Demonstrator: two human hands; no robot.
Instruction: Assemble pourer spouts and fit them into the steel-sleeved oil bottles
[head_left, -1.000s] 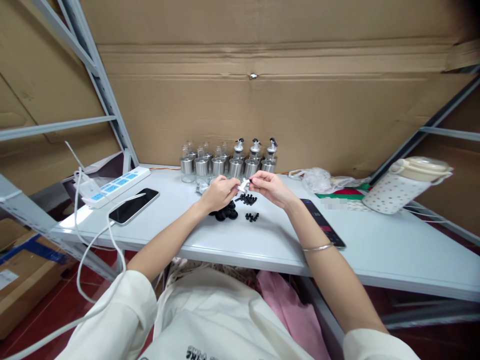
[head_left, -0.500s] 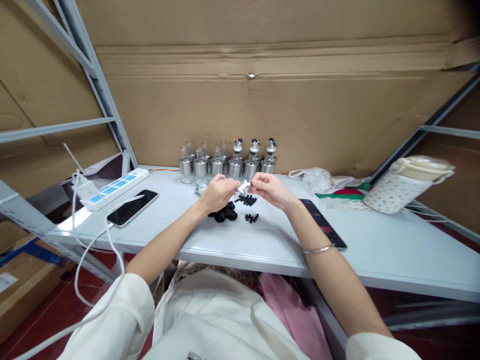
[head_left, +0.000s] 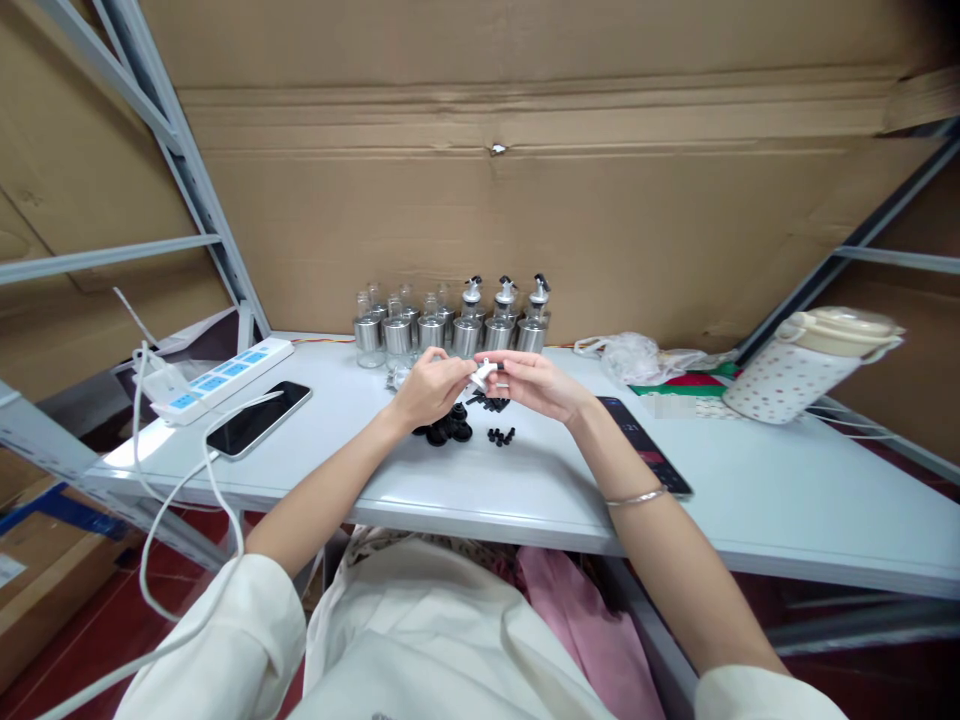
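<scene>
Both your hands are up over the middle of the white table point(head_left: 750, 500), meeting just above the little heaps of parts. Your left hand point(head_left: 427, 385) has its fingers curled in, pinching a small white pourer spout point(head_left: 480, 374) at its near end. Your right hand point(head_left: 536, 380) comes in from the other side, fingertips closed on the same white piece, with what looks like a tiny black part at the tip; it's too small to say exactly what. So the spout sits in the air between your two hands, gripped from both sides, just in front of the bottles.

Right under your left hand lies a cluster of black round caps point(head_left: 448, 430) on the tabletop. Just beside them, toward your right, a scatter of small black plugs point(head_left: 501, 436), and more of them point(head_left: 491, 403) directly below your fingertips.

Behind your hands, against the cardboard backing point(head_left: 525, 220), stands a row of small glass bottles with steel collars point(head_left: 409, 325). Three on the right end already carry pourer tops point(head_left: 504, 292).

To your left, a dark phone point(head_left: 259, 418) lies flat with a white cable point(head_left: 180, 500) running over the table edge, and a white power strip point(head_left: 225, 372) sits beyond it. By your right forearm lies a second phone point(head_left: 645, 445), screen lit. Farther right, a spotted jug with a cream lid point(head_left: 810, 370), and a crumpled clear plastic bag point(head_left: 637, 358) near the back. A thin bangle point(head_left: 636, 496) circles your right wrist.
</scene>
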